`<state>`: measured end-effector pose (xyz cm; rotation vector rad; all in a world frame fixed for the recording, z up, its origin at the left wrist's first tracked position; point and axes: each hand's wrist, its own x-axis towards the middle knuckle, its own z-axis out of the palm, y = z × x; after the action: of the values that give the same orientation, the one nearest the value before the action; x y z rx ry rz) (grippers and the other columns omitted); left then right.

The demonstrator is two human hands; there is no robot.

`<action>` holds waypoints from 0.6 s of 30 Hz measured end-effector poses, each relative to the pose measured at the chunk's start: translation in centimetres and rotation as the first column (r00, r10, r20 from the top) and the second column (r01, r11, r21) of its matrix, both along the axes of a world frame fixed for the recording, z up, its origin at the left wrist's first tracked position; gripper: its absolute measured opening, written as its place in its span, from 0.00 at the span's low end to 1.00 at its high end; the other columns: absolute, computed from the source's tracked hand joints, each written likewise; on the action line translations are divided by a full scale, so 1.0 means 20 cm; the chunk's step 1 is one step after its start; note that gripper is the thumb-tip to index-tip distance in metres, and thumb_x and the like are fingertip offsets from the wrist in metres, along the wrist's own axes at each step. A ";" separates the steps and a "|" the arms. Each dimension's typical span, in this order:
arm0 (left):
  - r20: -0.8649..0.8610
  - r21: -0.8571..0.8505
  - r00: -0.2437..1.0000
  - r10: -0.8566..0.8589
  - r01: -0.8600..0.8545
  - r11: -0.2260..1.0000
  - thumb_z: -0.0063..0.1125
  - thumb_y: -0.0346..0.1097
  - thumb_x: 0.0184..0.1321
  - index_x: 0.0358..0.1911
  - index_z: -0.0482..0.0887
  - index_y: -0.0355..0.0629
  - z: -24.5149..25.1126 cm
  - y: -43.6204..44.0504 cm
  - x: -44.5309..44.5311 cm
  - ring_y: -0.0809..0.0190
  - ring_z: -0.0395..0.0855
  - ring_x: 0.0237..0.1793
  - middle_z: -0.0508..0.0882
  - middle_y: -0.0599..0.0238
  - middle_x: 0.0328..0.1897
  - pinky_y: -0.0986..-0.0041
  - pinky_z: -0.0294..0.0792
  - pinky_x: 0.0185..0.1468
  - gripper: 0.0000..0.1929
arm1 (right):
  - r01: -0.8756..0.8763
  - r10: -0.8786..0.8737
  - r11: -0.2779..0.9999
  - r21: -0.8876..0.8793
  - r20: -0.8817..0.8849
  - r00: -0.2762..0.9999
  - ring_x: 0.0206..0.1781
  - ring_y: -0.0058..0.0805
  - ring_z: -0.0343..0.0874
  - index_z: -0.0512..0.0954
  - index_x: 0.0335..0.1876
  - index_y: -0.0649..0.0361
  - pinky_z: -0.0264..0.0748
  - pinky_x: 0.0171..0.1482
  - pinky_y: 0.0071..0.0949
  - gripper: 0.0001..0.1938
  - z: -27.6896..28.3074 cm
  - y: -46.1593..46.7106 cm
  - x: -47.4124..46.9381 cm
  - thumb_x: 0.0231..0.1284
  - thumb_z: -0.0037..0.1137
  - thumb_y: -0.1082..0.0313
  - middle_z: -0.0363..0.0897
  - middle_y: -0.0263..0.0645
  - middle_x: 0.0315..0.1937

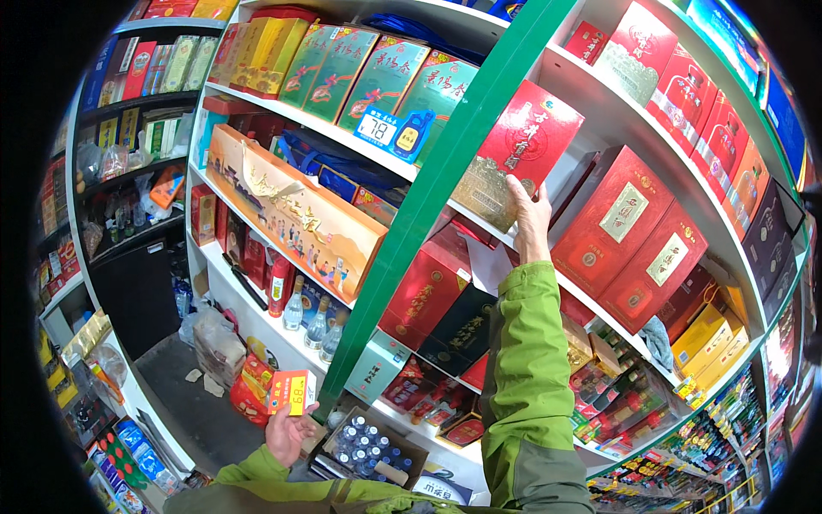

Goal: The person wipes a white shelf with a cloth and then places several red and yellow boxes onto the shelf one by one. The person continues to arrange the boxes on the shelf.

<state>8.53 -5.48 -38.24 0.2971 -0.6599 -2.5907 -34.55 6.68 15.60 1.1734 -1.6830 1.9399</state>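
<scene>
My right hand (532, 215) is on a red and gold liquor gift box (521, 149), at the lower right corner, with the thumb across the front and the fingers round the side. The box leans on a white shelf just right of a green upright (429, 186). Low on the left, my left hand (289, 432) holds a small red and yellow price card (293, 392) between thumb and fingers. The card's face bears writing. Beside the right hand stand two taller dark red liquor boxes (613, 221).
Below the right forearm are a red box (427, 289) and a dark one (457, 331). An open carton of capped bottles (369, 446) sits on the floor. Clear glass bottles (316, 324) line the left shelf under a long orange carton (292, 209). Several teal boxes (383, 77) stand above.
</scene>
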 end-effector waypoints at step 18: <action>-0.070 -0.217 0.998 0.004 -0.019 0.976 0.44 0.52 0.88 0.80 0.73 0.39 0.34 -0.03 -0.21 0.60 0.92 0.41 0.88 0.44 0.72 0.66 0.85 0.47 0.29 | -0.060 0.060 0.997 0.039 -0.008 0.998 0.69 0.32 0.83 0.72 0.80 0.61 0.77 0.73 0.38 0.38 -0.01 -0.02 -0.05 0.71 0.79 0.55 0.84 0.41 0.69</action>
<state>4.27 -6.04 -31.36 0.1399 -0.9044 -2.4773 -35.55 6.32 15.45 1.2590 -1.7070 1.9415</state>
